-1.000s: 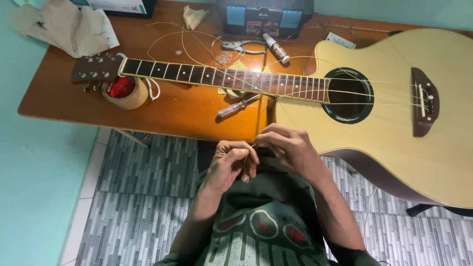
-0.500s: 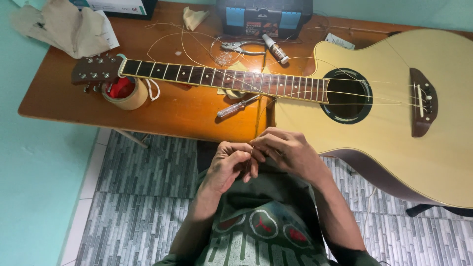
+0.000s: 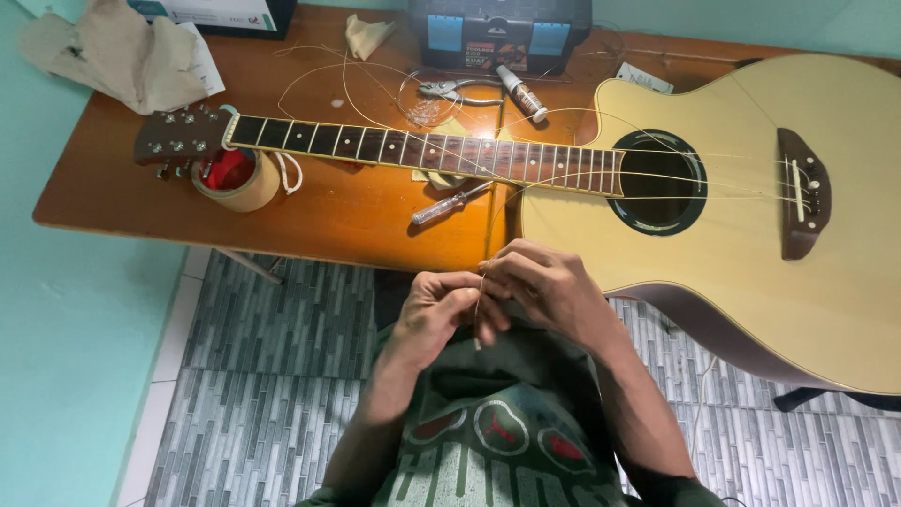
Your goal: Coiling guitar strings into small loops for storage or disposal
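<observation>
Both hands — left hand, right hand — pinch one thin guitar string

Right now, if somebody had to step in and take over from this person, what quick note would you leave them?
Left hand: shut on the guitar string, pinching its free end in front of the chest.
Right hand: pinching the same string just beside the left.
The string runs up from the hands over the acoustic guitar, which lies flat across the wooden table, neck to the left.
On the table: screwdriver below the neck, pliers and loose string coils above it, tape roll under the headstock.
Done: some strings already span the soundhole.
Left: the held string is not yet fixed on; loose wire remains.
</observation>
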